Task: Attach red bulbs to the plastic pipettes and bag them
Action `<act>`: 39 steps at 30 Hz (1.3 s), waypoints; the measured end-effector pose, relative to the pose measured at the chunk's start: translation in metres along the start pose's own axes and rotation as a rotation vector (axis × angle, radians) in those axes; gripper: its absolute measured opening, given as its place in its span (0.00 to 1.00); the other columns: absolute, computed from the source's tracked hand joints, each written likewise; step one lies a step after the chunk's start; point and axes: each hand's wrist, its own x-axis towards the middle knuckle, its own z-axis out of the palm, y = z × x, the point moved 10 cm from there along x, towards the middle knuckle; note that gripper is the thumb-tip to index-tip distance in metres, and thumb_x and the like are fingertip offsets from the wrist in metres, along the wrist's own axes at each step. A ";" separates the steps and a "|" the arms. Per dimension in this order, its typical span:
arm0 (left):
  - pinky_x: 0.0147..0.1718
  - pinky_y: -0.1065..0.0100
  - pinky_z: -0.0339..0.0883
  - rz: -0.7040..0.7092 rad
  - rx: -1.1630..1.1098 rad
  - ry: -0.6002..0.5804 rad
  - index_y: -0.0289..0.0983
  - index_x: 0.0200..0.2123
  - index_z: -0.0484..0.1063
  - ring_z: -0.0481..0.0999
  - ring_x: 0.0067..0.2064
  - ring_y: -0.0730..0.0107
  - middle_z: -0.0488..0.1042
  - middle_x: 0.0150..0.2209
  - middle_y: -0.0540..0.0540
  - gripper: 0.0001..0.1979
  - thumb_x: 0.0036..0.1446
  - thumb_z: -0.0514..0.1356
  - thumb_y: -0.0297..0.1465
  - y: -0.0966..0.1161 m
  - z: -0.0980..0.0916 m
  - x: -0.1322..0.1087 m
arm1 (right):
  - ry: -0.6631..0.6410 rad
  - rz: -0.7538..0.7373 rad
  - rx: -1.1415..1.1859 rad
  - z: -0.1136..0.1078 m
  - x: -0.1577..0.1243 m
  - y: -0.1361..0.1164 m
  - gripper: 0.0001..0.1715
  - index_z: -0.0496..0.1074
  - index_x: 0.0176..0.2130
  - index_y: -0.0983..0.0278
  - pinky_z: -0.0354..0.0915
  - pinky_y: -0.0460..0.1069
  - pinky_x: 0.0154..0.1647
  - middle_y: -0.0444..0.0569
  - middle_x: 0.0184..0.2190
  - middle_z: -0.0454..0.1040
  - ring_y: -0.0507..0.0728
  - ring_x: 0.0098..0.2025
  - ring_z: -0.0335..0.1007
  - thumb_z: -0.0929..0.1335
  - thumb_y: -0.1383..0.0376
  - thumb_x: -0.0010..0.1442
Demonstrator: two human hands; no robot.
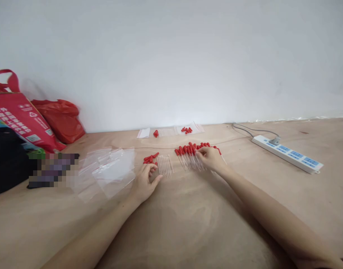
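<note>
Your left hand (145,182), thumb and fingers apart, is at the loose caps (151,158), beside bare tubes (165,166). Your right hand (211,158) is at the capped tubes (190,150); its grip cannot be told. Leftward, the bag (22,116) carries a recycling mark and white characters, too blurred to read.

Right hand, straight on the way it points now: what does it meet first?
The nearest red bulbs in the row, just beyond the right hand; it may already touch some, as depth is unclear.
</note>
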 end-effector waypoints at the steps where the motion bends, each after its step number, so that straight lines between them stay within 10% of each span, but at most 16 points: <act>1: 0.29 0.68 0.66 -0.032 0.003 -0.010 0.37 0.36 0.61 0.66 0.29 0.71 0.64 0.31 0.49 0.10 0.50 0.58 0.32 -0.005 0.002 0.000 | 0.055 0.075 -0.030 -0.004 0.005 0.014 0.12 0.72 0.33 0.65 0.58 0.45 0.30 0.49 0.30 0.75 0.54 0.32 0.69 0.61 0.65 0.54; 10: 0.30 0.68 0.65 -0.051 0.020 -0.051 0.37 0.33 0.61 0.66 0.31 0.70 0.63 0.31 0.49 0.08 0.49 0.58 0.29 -0.006 0.009 -0.001 | 0.125 0.201 -0.290 0.002 0.010 0.046 0.13 0.69 0.39 0.66 0.55 0.49 0.38 0.52 0.33 0.74 0.58 0.38 0.69 0.62 0.64 0.54; 24: 0.31 0.66 0.67 0.018 0.271 0.018 0.35 0.33 0.67 0.70 0.30 0.68 0.64 0.31 0.47 0.05 0.52 0.57 0.30 -0.015 0.002 0.017 | -0.068 -0.066 -0.314 0.066 -0.001 -0.064 0.13 0.70 0.34 0.65 0.49 0.51 0.40 0.51 0.34 0.74 0.57 0.39 0.68 0.60 0.60 0.55; 39: 0.33 0.67 0.67 0.118 0.166 0.107 0.36 0.34 0.66 0.70 0.34 0.68 0.63 0.31 0.47 0.06 0.56 0.50 0.28 0.011 -0.007 0.011 | -0.196 0.018 -0.466 0.086 0.003 -0.068 0.15 0.71 0.34 0.72 0.51 0.53 0.40 0.62 0.34 0.74 0.60 0.36 0.70 0.59 0.65 0.57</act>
